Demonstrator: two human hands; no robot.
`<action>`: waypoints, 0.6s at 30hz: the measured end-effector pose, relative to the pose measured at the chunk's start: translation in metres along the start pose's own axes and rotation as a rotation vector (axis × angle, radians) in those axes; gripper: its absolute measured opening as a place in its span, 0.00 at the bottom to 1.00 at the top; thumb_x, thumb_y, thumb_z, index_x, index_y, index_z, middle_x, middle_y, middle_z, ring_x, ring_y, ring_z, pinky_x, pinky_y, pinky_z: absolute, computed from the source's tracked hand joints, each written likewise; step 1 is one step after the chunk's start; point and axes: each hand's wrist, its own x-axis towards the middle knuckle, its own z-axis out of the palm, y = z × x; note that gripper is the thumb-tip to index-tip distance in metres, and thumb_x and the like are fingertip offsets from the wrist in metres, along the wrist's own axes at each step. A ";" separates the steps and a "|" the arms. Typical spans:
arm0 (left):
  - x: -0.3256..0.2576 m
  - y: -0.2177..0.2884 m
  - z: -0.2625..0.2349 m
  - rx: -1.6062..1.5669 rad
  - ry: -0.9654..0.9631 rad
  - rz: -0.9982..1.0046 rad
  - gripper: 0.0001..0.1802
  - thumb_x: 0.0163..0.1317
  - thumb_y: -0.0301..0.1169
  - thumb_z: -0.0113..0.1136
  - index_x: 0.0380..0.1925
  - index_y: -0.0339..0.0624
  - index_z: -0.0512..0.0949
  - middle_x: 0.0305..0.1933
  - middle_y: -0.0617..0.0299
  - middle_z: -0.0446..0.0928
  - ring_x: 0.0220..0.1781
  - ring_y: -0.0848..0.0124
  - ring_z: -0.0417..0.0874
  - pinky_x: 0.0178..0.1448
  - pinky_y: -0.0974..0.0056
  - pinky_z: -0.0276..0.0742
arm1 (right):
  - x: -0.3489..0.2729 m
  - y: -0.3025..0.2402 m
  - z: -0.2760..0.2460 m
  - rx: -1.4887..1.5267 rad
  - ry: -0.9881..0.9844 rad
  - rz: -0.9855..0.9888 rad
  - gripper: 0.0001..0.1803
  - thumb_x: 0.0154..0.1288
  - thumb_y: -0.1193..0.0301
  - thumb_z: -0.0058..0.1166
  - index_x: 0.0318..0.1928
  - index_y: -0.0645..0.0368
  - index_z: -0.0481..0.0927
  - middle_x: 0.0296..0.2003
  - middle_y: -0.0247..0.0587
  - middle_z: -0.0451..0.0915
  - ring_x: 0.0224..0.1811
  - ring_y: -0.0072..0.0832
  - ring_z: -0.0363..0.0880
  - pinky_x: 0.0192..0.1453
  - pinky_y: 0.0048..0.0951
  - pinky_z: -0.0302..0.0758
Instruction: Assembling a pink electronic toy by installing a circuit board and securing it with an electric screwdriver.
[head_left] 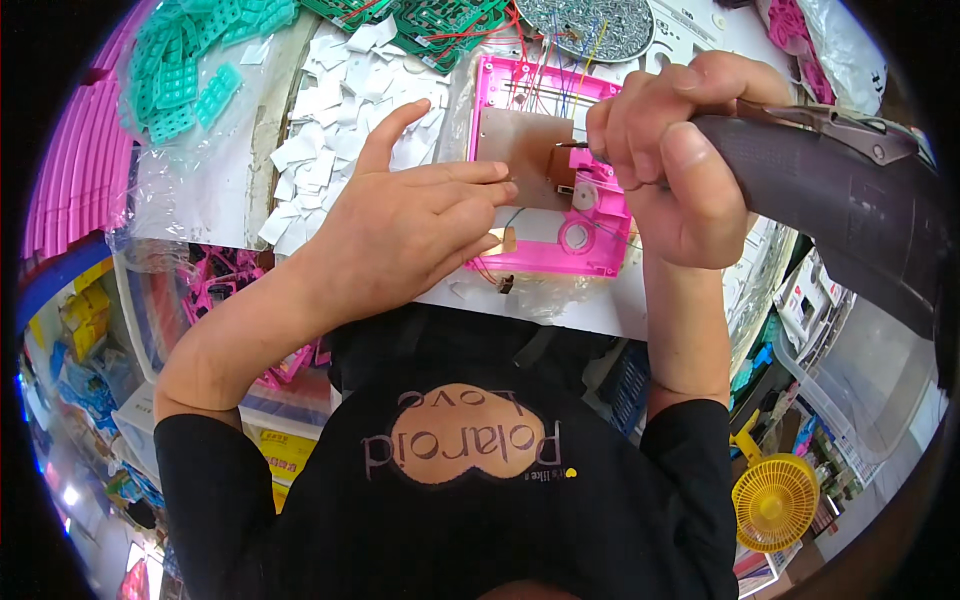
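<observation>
A white worktable (pixel 230 190) spans the top; yellow fan (pixel 775 503) lower right; bright light (pixel 70 495) lower left.

Left grip (pixel 400 220) spreads mid-frame, one finger lifted apart; right grip (pixel 672 150) curls at upper right, its forearm (pixel 687 335) below.

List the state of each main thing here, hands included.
Left hand: open, over brown board
Right hand: closed around tool
Tool: held
Brown board: inside pink case
Pink case: open
White pieces: loose, heaped
Green boards: piled
Metal bits: loose, heaped
Fan: on or off, unclear
</observation>
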 end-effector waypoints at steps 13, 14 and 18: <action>-0.007 -0.004 0.010 -0.119 0.110 -0.009 0.06 0.66 0.34 0.67 0.38 0.48 0.79 0.55 0.63 0.87 0.64 0.66 0.84 0.82 0.34 0.40 | 0.009 0.006 0.009 0.035 0.067 0.073 0.17 0.68 0.69 0.61 0.51 0.61 0.71 0.21 0.35 0.71 0.20 0.22 0.66 0.29 0.32 0.73; -0.008 -0.005 0.012 -0.135 0.156 -0.004 0.06 0.66 0.34 0.68 0.38 0.48 0.80 0.54 0.63 0.87 0.63 0.65 0.85 0.82 0.34 0.40 | 0.015 -0.004 0.014 0.070 0.108 0.066 0.19 0.68 0.68 0.62 0.54 0.60 0.72 0.22 0.34 0.71 0.20 0.22 0.66 0.29 0.31 0.73; 0.001 -0.001 0.016 -0.223 0.346 0.018 0.06 0.67 0.35 0.67 0.39 0.50 0.81 0.50 0.63 0.89 0.58 0.64 0.88 0.83 0.35 0.38 | 0.018 -0.050 0.014 0.241 -0.130 0.075 0.23 0.69 0.64 0.61 0.60 0.51 0.70 0.22 0.23 0.72 0.20 0.17 0.68 0.29 0.24 0.74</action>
